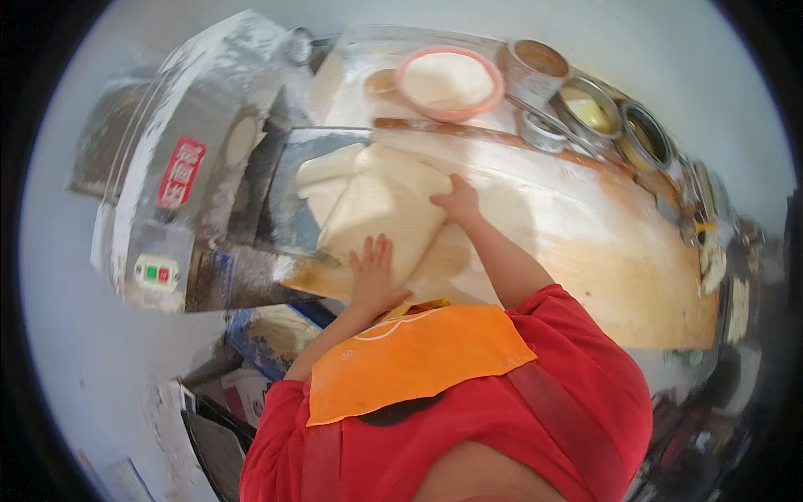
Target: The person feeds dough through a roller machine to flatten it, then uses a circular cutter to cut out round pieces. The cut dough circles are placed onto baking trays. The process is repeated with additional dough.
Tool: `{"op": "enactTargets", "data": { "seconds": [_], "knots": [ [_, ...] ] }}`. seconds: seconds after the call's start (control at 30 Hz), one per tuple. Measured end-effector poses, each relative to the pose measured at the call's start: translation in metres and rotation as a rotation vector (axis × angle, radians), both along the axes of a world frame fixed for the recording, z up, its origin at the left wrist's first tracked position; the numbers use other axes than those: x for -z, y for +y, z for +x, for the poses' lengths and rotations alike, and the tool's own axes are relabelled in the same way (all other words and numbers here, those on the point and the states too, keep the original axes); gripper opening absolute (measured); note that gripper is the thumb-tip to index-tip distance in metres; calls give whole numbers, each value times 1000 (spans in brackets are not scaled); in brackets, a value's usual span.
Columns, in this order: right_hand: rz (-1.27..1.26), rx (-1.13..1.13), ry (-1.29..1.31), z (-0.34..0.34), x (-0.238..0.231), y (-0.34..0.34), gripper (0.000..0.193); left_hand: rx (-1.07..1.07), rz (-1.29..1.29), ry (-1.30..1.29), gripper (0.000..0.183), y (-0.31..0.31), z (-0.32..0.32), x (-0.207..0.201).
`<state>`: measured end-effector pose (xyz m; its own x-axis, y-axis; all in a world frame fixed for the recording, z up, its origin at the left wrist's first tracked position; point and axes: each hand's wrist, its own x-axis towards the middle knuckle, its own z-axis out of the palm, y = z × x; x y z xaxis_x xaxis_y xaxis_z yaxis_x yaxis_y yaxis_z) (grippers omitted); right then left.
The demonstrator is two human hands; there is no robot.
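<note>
A wide, pale sheet of dough [385,197] lies folded over itself, partly on the dark metal plate of a machine and partly on the wooden board. Its left end makes a thick fold. Flat against the near edge of the dough rests my left hand [374,276], fingers stretched and spread. My right hand [458,203] is at the right edge of the dough, thumb over the top and the other fingers bent around the edge, partly hidden.
At left stands a floury dough machine [180,226] with green and red buttons. Behind the board [602,251] are a pink-rimmed bowl [450,82] of flour, a tub [538,71] and metal pots [590,107]. A rolling pin [468,131] lies along the back; tools crowd the right edge.
</note>
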<state>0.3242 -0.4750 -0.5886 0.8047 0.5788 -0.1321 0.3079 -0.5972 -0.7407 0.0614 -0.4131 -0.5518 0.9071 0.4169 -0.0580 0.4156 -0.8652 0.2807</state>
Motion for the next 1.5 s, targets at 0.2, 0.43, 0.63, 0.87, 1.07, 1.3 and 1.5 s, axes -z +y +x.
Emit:
{"op": "enactTargets", "data": {
  "seconds": [0.2, 0.43, 0.63, 0.87, 1.07, 1.3, 1.5],
  "knots": [
    [331, -261, -199, -89, -88, -126, 40, 207, -307, -224, 45, 38, -49, 9],
    [320, 63, 171, -25, -134, -150, 40, 104, -444, -80, 28, 77, 25, -97],
    [1070, 347, 424, 67, -100, -70, 51, -487, -426, -654, 57, 162, 101, -31],
    [-124, 274, -252, 22, 42, -64, 63, -952, -1137, -246, 81, 55, 120, 3],
    [283, 160, 687, -49, -15, -142, 32, -1011, -1046, -298, 77, 63, 118, 10],
    [582, 79, 903, -54, -86, -169, 35, -486, -1177, -522, 54, 81, 72, -80],
    [897, -101, 587, -20, -252, -18, 36, -377, -890, -833, 47, 183, 53, -297]
  ]
}}
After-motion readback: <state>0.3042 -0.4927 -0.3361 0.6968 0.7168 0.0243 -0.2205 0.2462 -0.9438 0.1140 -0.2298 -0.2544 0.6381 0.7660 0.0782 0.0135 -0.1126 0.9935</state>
